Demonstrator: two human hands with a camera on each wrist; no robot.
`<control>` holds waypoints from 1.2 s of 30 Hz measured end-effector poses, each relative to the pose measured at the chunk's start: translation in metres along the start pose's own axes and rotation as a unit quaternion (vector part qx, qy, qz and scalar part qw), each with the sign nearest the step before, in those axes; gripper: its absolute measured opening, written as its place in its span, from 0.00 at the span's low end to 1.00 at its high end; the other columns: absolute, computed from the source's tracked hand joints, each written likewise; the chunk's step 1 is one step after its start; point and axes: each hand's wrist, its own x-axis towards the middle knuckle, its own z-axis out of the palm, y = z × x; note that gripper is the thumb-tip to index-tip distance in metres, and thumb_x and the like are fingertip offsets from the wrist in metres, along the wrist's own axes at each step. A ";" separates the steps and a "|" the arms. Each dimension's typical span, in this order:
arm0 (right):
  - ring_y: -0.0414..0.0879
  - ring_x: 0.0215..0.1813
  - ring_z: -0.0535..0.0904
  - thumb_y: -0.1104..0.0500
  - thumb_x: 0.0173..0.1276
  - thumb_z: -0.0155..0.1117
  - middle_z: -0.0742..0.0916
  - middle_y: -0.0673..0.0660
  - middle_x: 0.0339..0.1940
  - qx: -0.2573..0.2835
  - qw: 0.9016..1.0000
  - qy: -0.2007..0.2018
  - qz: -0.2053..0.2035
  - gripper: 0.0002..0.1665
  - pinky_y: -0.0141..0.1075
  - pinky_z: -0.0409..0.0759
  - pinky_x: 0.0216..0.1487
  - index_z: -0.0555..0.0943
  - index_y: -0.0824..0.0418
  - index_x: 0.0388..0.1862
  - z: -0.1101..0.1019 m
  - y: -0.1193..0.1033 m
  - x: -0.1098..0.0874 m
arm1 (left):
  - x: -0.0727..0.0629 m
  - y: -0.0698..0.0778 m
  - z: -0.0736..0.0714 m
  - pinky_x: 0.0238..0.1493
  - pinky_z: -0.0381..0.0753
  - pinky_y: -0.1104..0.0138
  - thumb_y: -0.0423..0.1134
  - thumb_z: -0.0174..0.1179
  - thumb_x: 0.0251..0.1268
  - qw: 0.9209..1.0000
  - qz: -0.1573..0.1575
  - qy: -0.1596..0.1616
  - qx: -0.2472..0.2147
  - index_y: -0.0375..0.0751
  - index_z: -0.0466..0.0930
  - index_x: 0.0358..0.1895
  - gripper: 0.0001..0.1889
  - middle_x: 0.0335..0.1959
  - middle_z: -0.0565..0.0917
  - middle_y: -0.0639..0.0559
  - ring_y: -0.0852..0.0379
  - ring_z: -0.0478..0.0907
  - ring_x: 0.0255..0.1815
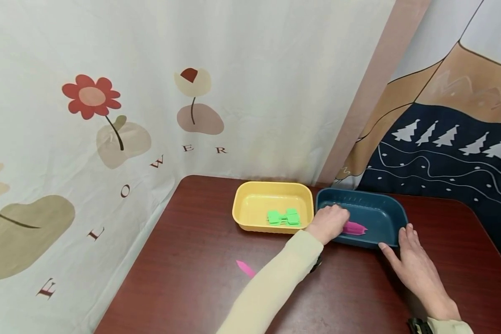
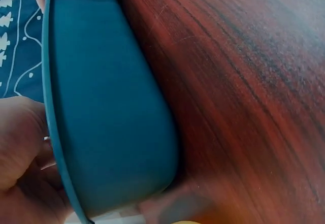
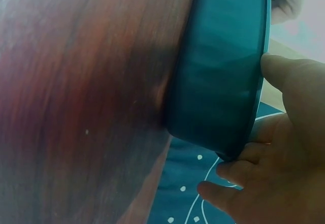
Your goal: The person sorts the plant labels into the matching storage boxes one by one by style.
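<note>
My left hand [image 1: 329, 222] reaches over the front rim of a dark blue tray [image 1: 386, 204], its fingers bent down inside. Just right of those fingers lies a bright pink flat piece [image 1: 354, 228], partly covered by the hand; I cannot tell whether the fingertips pinch it. In the left wrist view the tray's outer wall [image 2: 111, 102] hides most of what that hand does. My right hand [image 1: 419, 266] rests at the tray's front right corner. Its thumb touches the rim, and the fingers extend along the side, as the right wrist view shows.
Left of the blue tray stands a yellow tray [image 1: 250, 208] holding a small pile of green bow-shaped pieces [image 1: 284, 217]. Another pink piece [image 1: 245, 268] lies on the brown table [image 1: 183, 260], partly hidden by the left sleeve. Printed curtains [image 1: 275, 83] hang behind the table.
</note>
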 end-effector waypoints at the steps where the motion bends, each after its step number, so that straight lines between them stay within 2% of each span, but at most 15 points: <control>1: 0.80 0.78 0.43 0.36 0.82 0.47 0.46 0.85 0.78 0.000 1.000 0.001 -0.001 0.57 0.75 0.54 0.67 0.46 0.87 0.76 0.000 0.000 0.000 | 0.001 0.001 0.000 0.43 0.83 0.71 0.44 0.66 0.73 1.000 -0.002 -0.002 0.002 0.57 0.89 0.49 0.07 0.40 0.87 0.60 0.64 0.76 0.33; 5: 0.80 0.79 0.42 0.36 0.82 0.47 0.46 0.85 0.78 0.004 1.000 0.002 -0.003 0.57 0.75 0.52 0.68 0.46 0.87 0.76 0.000 0.000 0.000 | 0.005 0.002 0.002 0.42 0.84 0.69 0.43 0.65 0.74 1.000 -0.008 -0.005 0.013 0.57 0.89 0.47 0.06 0.40 0.87 0.59 0.63 0.77 0.33; 8: 0.80 0.78 0.42 0.36 0.83 0.47 0.46 0.85 0.78 0.006 1.000 0.003 -0.005 0.57 0.75 0.52 0.68 0.45 0.87 0.76 0.001 -0.001 0.000 | 0.007 0.003 0.004 0.42 0.84 0.69 0.44 0.64 0.75 0.999 -0.006 0.006 0.031 0.57 0.90 0.47 0.06 0.40 0.87 0.59 0.63 0.79 0.34; 13: 0.80 0.78 0.43 0.37 0.83 0.47 0.46 0.86 0.77 0.004 1.000 0.006 -0.008 0.56 0.75 0.53 0.68 0.46 0.88 0.75 0.001 -0.001 0.000 | 0.004 0.002 0.004 0.51 0.82 0.66 0.47 0.62 0.76 0.997 0.003 0.021 0.068 0.59 0.87 0.55 0.11 0.47 0.86 0.59 0.63 0.81 0.42; 16: 0.80 0.78 0.43 0.37 0.83 0.47 0.46 0.86 0.77 0.002 1.000 0.004 -0.007 0.56 0.74 0.52 0.69 0.46 0.88 0.75 0.000 -0.001 0.001 | -0.001 0.000 0.001 0.55 0.80 0.64 0.50 0.63 0.75 0.997 0.011 0.038 0.066 0.59 0.84 0.60 0.15 0.51 0.85 0.60 0.62 0.81 0.47; 22: 0.80 0.78 0.42 0.38 0.83 0.47 0.44 0.85 0.78 0.000 1.000 0.001 -0.005 0.56 0.75 0.53 0.68 0.45 0.88 0.76 -0.001 0.000 0.001 | -0.013 -0.007 -0.006 0.57 0.77 0.65 0.57 0.60 0.75 0.994 0.037 0.087 0.049 0.58 0.82 0.65 0.21 0.58 0.83 0.60 0.62 0.80 0.54; 28: 0.80 0.79 0.41 0.37 0.83 0.47 0.43 0.85 0.78 0.001 1.000 -0.003 0.000 0.56 0.75 0.52 0.68 0.44 0.87 0.76 -0.002 -0.001 0.001 | -0.031 -0.017 -0.009 0.69 0.70 0.62 0.60 0.55 0.76 0.993 0.065 0.096 0.031 0.58 0.78 0.70 0.25 0.69 0.77 0.58 0.59 0.73 0.68; 32: 0.80 0.78 0.42 0.37 0.83 0.47 0.44 0.85 0.78 0.000 1.000 0.002 -0.002 0.56 0.74 0.52 0.69 0.44 0.87 0.76 -0.001 -0.001 0.001 | -0.047 -0.025 -0.009 0.73 0.67 0.58 0.61 0.55 0.76 0.989 0.086 0.119 0.023 0.57 0.76 0.72 0.27 0.75 0.71 0.55 0.56 0.66 0.75; 36: 0.80 0.78 0.42 0.37 0.83 0.47 0.45 0.85 0.78 0.004 1.000 0.010 -0.008 0.56 0.74 0.51 0.69 0.45 0.88 0.75 0.002 0.000 -0.001 | -0.063 -0.033 -0.010 0.75 0.65 0.53 0.62 0.54 0.76 0.987 0.100 0.127 0.025 0.57 0.72 0.75 0.30 0.80 0.65 0.52 0.52 0.60 0.80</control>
